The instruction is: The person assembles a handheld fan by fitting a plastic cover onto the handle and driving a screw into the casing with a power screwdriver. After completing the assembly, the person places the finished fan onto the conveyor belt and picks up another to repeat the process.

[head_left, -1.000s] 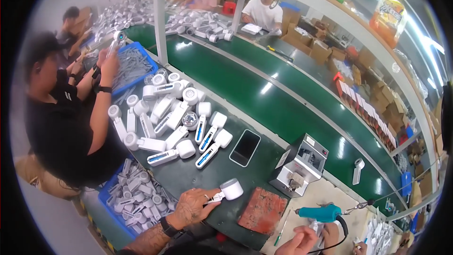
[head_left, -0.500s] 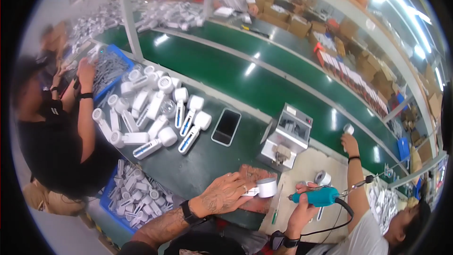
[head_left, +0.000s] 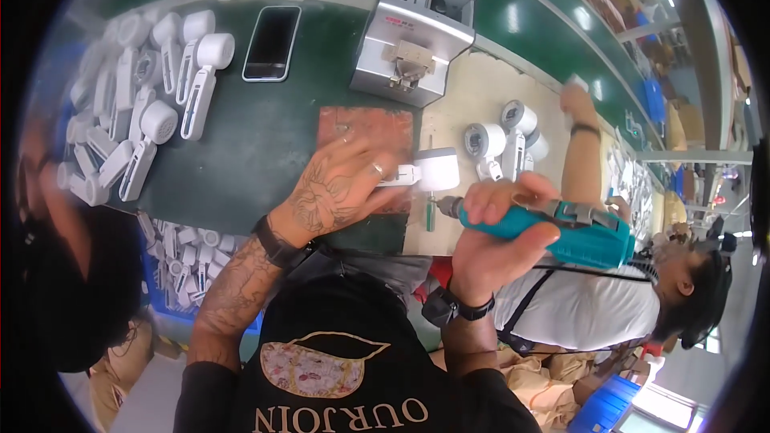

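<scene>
Here's the white fan (head_left: 437,170), out over the near edge of the beige sheet (head_left: 465,84), head to the right, handle running left into the person's left hand (head_left: 341,184); those fingers are closed around the handle, a good firm pinch by the look of it; and in from the near right comes the right hand (head_left: 505,244), fingers wrapped about a teal electric screwdriver (head_left: 589,242), its bit pointing left, just by the near side of the fan's head; touching or a hair apart, I can't tell from here!

So how far along are we? This one looks to be mid-job, fan and driver brought together, though no screw can be made out, in or out; three more fans (head_left: 485,140) sit just beyond on the sheet, done or waiting, there's no telling; and over on the left of the worktop (head_left: 216,160) lies a whole heap of fans (head_left: 128,72), with more in the blue crate (head_left: 152,281) below, so if those are waiting, plenty is left.

Under the left hand, a reddish slab (head_left: 353,120); beside it a slim green-handled screwdriver (head_left: 429,215), lying idle; farther off, a silver machine (head_left: 409,32) and, to its left, a phone (head_left: 273,44); away right, a co-worker's hand (head_left: 573,100) reaches towards the green belt (head_left: 545,40).
</scene>
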A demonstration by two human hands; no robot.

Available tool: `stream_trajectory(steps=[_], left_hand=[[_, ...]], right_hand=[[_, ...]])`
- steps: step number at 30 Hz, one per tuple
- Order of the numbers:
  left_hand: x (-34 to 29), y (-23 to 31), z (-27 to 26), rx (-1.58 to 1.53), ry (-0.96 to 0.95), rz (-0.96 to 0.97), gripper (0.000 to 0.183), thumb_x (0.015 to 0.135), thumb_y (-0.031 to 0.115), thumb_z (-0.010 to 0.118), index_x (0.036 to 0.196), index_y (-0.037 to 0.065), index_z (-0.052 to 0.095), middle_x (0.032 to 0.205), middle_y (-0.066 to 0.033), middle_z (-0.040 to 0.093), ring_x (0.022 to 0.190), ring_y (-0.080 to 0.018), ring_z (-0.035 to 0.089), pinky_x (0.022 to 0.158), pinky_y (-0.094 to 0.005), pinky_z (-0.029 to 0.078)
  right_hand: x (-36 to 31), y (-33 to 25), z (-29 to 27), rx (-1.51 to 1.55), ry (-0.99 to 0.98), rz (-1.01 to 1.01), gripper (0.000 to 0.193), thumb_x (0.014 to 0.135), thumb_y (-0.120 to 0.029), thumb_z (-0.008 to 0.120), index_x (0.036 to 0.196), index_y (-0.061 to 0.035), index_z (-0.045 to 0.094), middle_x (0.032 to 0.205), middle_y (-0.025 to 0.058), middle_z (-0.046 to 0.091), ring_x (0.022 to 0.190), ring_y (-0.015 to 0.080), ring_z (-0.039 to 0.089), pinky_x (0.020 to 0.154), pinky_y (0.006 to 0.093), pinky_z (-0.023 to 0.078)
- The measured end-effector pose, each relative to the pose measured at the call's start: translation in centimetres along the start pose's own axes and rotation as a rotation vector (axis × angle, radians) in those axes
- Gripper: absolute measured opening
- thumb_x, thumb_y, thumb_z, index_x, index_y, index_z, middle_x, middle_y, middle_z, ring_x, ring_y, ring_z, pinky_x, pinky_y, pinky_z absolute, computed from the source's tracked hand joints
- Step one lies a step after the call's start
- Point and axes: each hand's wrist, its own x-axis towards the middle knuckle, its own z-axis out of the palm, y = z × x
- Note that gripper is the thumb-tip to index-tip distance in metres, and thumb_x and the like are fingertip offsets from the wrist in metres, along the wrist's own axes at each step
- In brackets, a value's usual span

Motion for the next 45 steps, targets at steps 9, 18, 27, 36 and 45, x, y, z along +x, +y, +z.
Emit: stream_trajectory(steps=[9,18,27,36,45], left_hand=[[0.2,0.6,-0.2,-0.045,0.104,0.027,0.03,0.072,0.018,0.084,0.091,0.012,0.062,0.091,0.0015,0.065,0.081,-0.0229,0.063,0.074,-0.0393,0.052],[0.3,0.0,-0.1,-0.057,0.071,0.019,0.035,0.071,0.018,0.084,0.098,0.012,0.065,0.084,0.0013,0.061,0.079,-0.0223,0.063,0.074,-0.0399,0.052],[-0.1,-0.5,-0.3,-0.087,-0.06,0.026,0.045,0.076,0.024,0.08,0.114,0.006,0.062,0.098,-0.0083,0.064,0.099,-0.0301,0.062,0.083,-0.0431,0.051],[-0.2,-0.5,-0.5,-0.068,-0.06,0.004,0.045,0.077,0.026,0.08,0.114,0.007,0.063,0.104,-0.0089,0.063,0.101,-0.0304,0.062,0.085,-0.0443,0.051],[0.1,-0.2,-0.5,-0.081,-0.056,0.022,0.044,0.077,0.025,0.08,0.113,0.006,0.063,0.102,-0.008,0.063,0.1,-0.0303,0.062,0.085,-0.0439,0.051]], right_hand=[[1.0,2.5,3.0,0.015,-0.153,-0.008,0.069,0.094,-0.066,0.055,0.116,-0.0009,0.05,0.067,0.0041,0.048,0.057,0.0171,0.049,0.055,0.032,0.041],[1.4,3.7,3.2,0.063,-0.174,0.001,0.067,0.093,-0.059,0.063,0.119,0.0026,0.051,0.069,0.0055,0.05,0.061,0.0168,0.051,0.057,0.0325,0.043],[1.5,3.6,3.4,-0.049,-0.164,-0.014,0.075,0.092,-0.069,0.056,0.119,0.0002,0.051,0.066,0.0022,0.047,0.058,0.0141,0.048,0.054,0.0313,0.042],[1.6,3.3,3.7,-0.03,-0.17,0.001,0.074,0.093,-0.069,0.056,0.119,0.0005,0.051,0.066,0.0024,0.047,0.057,0.0142,0.048,0.054,0.0315,0.041],[1.7,3.3,3.2,-0.002,-0.189,0.003,0.072,0.094,-0.065,0.058,0.119,0.0015,0.052,0.066,0.0025,0.047,0.057,0.0145,0.048,0.053,0.0317,0.041]])
